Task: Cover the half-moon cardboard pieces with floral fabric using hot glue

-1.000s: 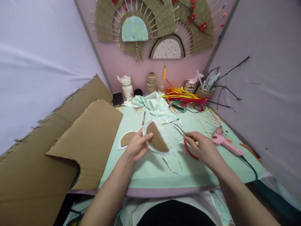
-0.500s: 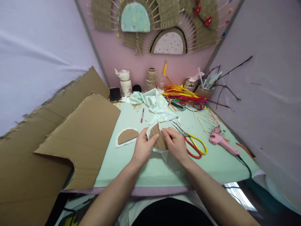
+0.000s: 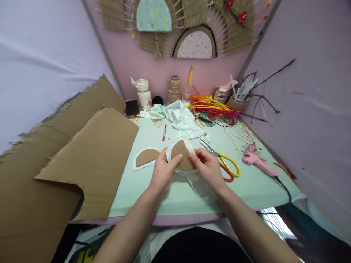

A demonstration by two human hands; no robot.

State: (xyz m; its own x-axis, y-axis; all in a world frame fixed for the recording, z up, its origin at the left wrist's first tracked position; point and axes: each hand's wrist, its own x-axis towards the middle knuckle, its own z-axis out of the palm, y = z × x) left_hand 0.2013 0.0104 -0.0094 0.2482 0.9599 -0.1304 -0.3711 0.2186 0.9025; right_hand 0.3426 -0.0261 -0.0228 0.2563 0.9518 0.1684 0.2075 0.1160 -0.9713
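Between my two hands is a half-round piece of cardboard (image 3: pixel 181 151) backed with pale cloth that sticks out around its edge. My left hand (image 3: pixel 164 166) grips its left side, thumb on the cardboard face. My right hand (image 3: pixel 207 164) pinches the right side, with its thumb near the cardboard's edge. Just to the right lie scissors (image 3: pixel 229 166) with one red and one yellow handle. A second cloth-backed cardboard half-round (image 3: pixel 146 157) rests on the table to the left. Below the held piece lies a pale cloth scrap (image 3: pixel 200 184), partly hidden by my right hand.
Large cardboard sheets (image 3: pixel 90 149) cover the left side. Crumpled patterned cloth (image 3: pixel 182 117) lies at the back, beside a marker (image 3: pixel 164 132). A pink glue gun (image 3: pixel 257 160) with a cord sits at the right. Behind stand a white bottle (image 3: pixel 144 95), a twine spool (image 3: pixel 174 89) and colourful pipe cleaners (image 3: pixel 214 107).
My right hand has put the scissors down on the table and moved left to take hold of the cloth-backed cardboard. The held piece has turned slightly.
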